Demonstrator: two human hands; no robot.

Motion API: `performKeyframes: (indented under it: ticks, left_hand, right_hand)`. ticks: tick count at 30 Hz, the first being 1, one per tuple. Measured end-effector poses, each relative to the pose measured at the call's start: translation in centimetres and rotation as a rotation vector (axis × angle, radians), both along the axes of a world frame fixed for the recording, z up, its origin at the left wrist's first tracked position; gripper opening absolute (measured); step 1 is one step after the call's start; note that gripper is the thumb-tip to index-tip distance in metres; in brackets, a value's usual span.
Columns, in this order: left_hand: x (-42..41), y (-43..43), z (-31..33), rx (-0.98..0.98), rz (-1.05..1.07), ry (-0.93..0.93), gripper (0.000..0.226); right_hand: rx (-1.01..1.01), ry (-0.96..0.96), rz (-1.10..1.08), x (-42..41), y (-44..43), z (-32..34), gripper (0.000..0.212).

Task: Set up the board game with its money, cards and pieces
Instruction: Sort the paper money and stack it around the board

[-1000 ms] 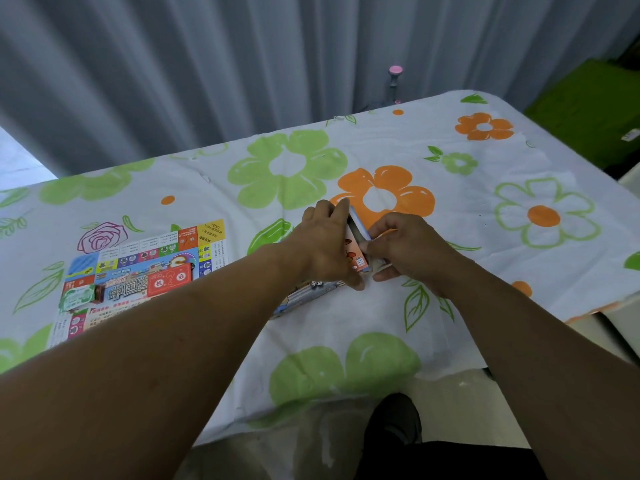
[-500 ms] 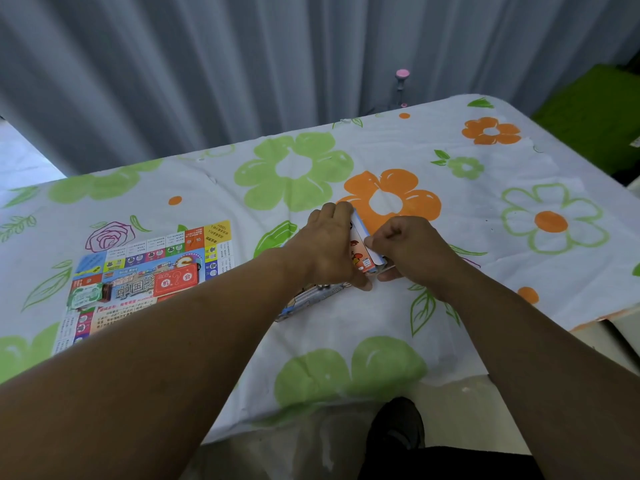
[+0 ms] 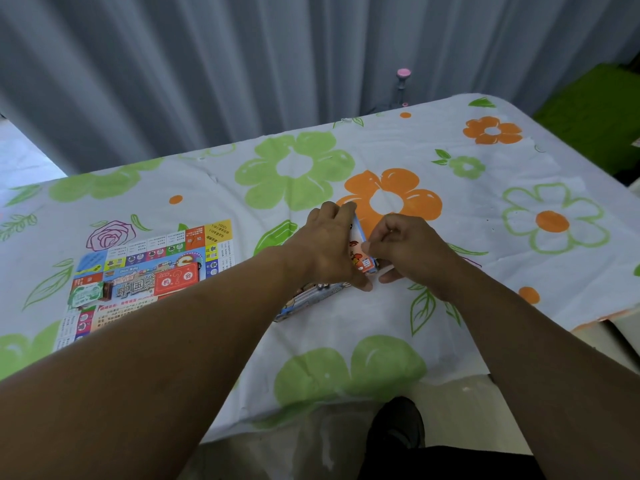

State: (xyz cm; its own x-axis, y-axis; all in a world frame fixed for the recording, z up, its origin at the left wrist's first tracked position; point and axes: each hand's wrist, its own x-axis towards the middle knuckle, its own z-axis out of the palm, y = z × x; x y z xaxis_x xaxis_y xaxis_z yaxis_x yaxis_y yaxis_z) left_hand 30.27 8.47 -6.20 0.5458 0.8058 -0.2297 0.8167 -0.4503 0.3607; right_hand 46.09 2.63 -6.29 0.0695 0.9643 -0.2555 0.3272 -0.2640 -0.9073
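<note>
Game box [image 3: 362,252] near middle of surface [image 3: 381,150], on flower cloth, between both hands. Left hand [image 3: 329,247] grips box: fingers curled over far edge, thumb at near corner. Right hand [image 3: 405,251] just beside it, fingers curled tight, thumb and first finger pinching box's right edge. Part of box tilted up between hands, rest flat under left wrist. Game board [image 3: 214,233] lies flat, well to left. Red cards [image 3: 176,279] and green cards [image 3: 86,294] sit on board. Grey curtain [image 3: 242,64] behind.

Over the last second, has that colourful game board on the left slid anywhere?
No. The game board lies just as before against the purple rose print at its far corner; only the camera shifted.
</note>
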Motion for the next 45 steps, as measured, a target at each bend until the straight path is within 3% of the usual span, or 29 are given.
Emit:
performKeyframes:
  ticks: [5, 9, 18, 24, 27, 35, 41, 45]
  left_hand:
    - [0.0, 0.0, 0.1, 0.002, -0.013, 0.023, 0.123]
    - [0.3, -0.2, 0.2, 0.013, 0.002, 0.030, 0.110]
    - [0.9, 0.0, 0.8, 0.046, 0.055, 0.002, 0.139]
    - [-0.8, 0.0, 0.4, 0.002, 0.245, 0.063, 0.110]
    - [-1.8, -0.3, -0.2, -0.047, 0.302, 0.118, 0.091]
    - [-2.6, -0.4, -1.1, -0.133, 0.336, 0.120, 0.095]
    - [-3.4, -0.8, -1.1, -0.121, 0.364, 0.075, 0.089]
    - [-4.3, -1.6, -0.8, -0.170, 0.396, 0.013, 0.083]
  right_hand:
    - [0.020, -0.041, 0.041, 0.0, -0.1, 0.2, 0.010]
    - [0.035, -0.051, 0.058, -0.3, -0.1, 0.3, 0.017]
    - [-0.051, 0.065, -0.151, 1.1, 0.6, -0.3, 0.015]
    - [-0.090, 0.060, -0.345, 1.9, 1.4, -1.9, 0.010]
    - [-0.128, -0.036, -0.377, 2.0, 1.7, -3.0, 0.012]
    - [-0.079, -0.346, -0.339, 1.4, 2.7, -3.9, 0.018]
    - [-0.083, -0.407, -0.306, 0.3, 2.9, -3.3, 0.013]
    - [-0.092, -0.395, -0.328, -0.1, 2.5, -2.8, 0.026]
